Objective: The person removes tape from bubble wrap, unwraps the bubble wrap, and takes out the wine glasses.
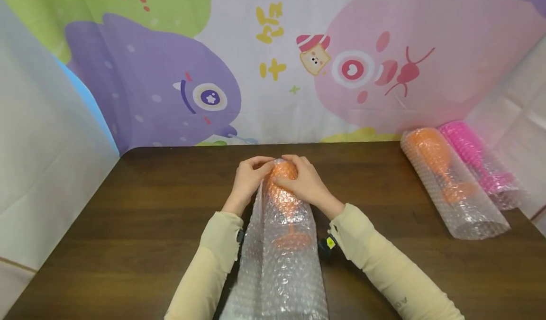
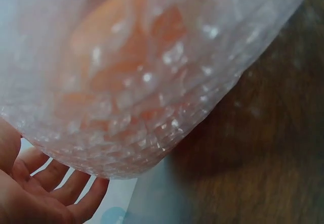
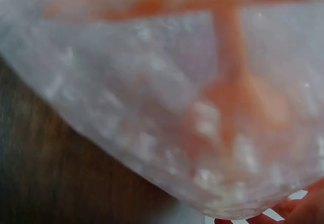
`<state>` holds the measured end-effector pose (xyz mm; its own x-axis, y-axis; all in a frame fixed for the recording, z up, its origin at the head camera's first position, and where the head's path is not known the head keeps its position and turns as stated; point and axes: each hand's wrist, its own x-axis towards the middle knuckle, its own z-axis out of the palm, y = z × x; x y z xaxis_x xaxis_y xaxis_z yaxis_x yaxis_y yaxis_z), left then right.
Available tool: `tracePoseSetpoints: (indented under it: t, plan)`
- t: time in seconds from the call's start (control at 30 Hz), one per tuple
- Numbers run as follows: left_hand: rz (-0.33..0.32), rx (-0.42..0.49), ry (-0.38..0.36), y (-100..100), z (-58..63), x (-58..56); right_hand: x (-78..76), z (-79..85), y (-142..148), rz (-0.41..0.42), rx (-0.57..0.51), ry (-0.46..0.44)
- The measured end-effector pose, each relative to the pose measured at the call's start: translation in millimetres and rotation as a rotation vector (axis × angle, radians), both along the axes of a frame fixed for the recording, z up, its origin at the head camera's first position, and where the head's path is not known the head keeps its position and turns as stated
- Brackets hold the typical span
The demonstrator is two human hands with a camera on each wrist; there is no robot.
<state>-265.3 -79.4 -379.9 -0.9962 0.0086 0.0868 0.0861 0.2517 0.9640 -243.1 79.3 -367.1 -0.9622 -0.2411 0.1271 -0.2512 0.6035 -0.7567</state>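
Seemingly light, the orange goblet (image 1: pixel 286 201) wants holding by its bowl (image 1: pixel 285 170), left grip (image 1: pixel 248 179) pinching bubble wrap (image 1: pixel 292 277) at eleven o'clock, right grip (image 1: pixel 309 182) clasping it at one.

We are at a small packing spot on a dark brown wooden table (image 1: pixel 136 225). At twelve o'clock hangs a cloth backdrop (image 1: pixel 273 116) with yellow letters (image 1: pixel 272 23), a purple monster (image 1: pixel 166 73) at ten and a pink monster (image 1: pixel 409 35) near two. Plain white sides stand at nine (image 1: pixel 42 159) and three. We see an orange goblet (image 1: pixel 283 197) in bubble wrap (image 1: pixel 294 277) in the middle, and two more wrapped goblets (image 1: pixel 431 149) past three. We can't tell if it's a home or shop.
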Motion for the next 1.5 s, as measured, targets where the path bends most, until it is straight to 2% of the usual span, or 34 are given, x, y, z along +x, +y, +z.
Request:
tracePoseSetpoints:
  t: [0.13,0.4,0.57,0.73,0.9,1.17,1.27,1.5]
  plan:
    - [-0.003,0.015,-0.034,-2.4,1.7,-1.1,-0.5,0.0,-0.7,-0.015,-0.009,-0.011]
    - [0.030,0.024,-0.017,-7.8,6.0,-6.0,-2.4,3.4,0.6,-0.037,-0.015,-0.004]
    - [0.051,-0.020,-0.031,-14.6,4.6,-5.0,-1.2,0.9,1.5,-0.046,-0.012,-0.029]
    - [0.037,-0.043,-0.056,-23.8,1.9,-3.7,-0.8,-2.8,1.1,-0.039,-0.002,-0.036]
    - [0.017,-0.080,-0.043,-26.3,2.2,-3.8,-1.4,-3.9,1.3,-0.030,0.017,-0.019]
    - [-0.087,-0.049,-0.035,-20.9,1.3,-0.4,0.8,-7.1,0.3,-0.029,0.025,-0.001]
    - [-0.086,-0.076,-0.023,-18.1,0.9,0.3,2.2,-7.5,0.4,-0.025,0.021,0.002]
    - [-0.039,-0.147,0.000,-14.0,0.8,1.3,2.7,-7.4,1.2,0.000,0.036,0.016]
